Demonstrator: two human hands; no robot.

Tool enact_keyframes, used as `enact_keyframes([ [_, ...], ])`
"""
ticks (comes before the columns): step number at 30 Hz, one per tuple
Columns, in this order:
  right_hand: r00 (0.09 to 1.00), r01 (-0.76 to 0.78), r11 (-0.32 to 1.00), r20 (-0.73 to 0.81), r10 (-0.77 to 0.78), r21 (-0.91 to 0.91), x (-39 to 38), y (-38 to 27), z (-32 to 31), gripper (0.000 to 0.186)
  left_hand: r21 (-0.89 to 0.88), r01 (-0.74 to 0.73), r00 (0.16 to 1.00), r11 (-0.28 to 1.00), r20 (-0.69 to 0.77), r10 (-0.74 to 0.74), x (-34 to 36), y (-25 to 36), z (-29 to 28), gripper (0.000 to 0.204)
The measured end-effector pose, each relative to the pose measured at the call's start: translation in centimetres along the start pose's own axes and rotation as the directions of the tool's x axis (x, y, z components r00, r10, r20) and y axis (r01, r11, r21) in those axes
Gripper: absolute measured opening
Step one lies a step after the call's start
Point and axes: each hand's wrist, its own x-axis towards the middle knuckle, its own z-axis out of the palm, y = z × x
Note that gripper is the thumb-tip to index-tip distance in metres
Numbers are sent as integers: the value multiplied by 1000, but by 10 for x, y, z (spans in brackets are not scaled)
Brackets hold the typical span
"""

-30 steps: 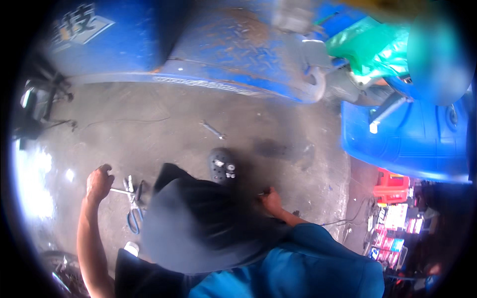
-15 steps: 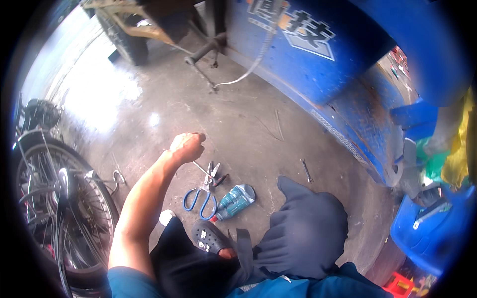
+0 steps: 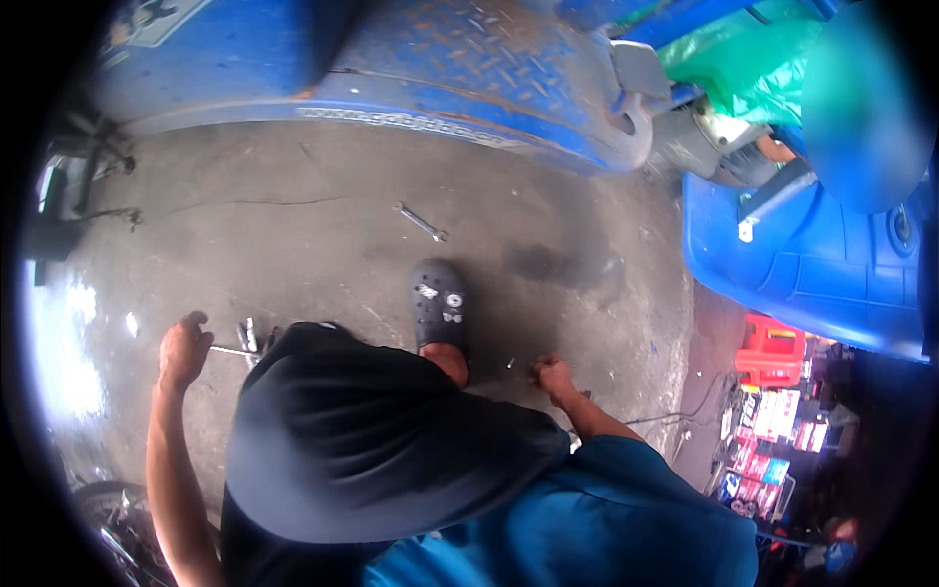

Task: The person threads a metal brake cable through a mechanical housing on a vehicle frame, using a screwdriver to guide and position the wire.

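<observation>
My left hand (image 3: 184,349) is at the left, closed around a tool with a thin metal shaft (image 3: 233,351). The tool's handle is hidden in the fist. Just past the shaft's end, metal tool tips (image 3: 250,335) show on the floor, the rest covered by my dark-clothed knee. On the right, my right hand (image 3: 554,376) is low over the concrete, fingers curled in; anything between them is too small to make out. A tiny light piece (image 3: 511,363) lies left of its fingertips. Farther ahead, an open-ended wrench (image 3: 423,222) rests on the floor beyond my dark clog (image 3: 439,303).
A blue vehicle's step panel (image 3: 469,78) spans the far side. To the right are a blue plastic shell (image 3: 812,259), a green plastic bag (image 3: 743,64), a red stool (image 3: 770,350) and stacked boxes (image 3: 768,416). A spoked wheel (image 3: 112,519) stands at lower left.
My view has swung right. The right hand has come into sight near the floor. The left hand keeps its shafted tool; the blue-handled shears and bottle are now mostly or wholly hidden.
</observation>
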Motion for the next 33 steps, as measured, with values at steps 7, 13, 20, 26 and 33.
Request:
enact_keyframes([
  [7, 995, -79, 997, 53, 80, -16, 3, 18, 30, 24, 5, -17, 1000, 1000, 3, 17, 5, -6, 8, 31],
  [13, 949, 292, 588, 154, -274, -755, 13, -5, 46, 23, 58, -20, 997, 998, -75, 25, 10, -7, -2, 32],
  [20, 842, 514, 195, 449, -299, -835, -18, -69, 32, 26, -52, -16, 985, 999, -175, 6, 13, 16, -24, 31],
  [26, 917, 26, 947, 385, 105, -319, -15, -100, 53, 23, -5, 94, 984, 996, -149, -93, -10, -17, -27, 32],
  [33, 726, -191, 977, 683, 75, 97, 10, -173, 53, 24, -4, 11, 985, 1000, -171, -11, -4, -2, -27, 24],
])
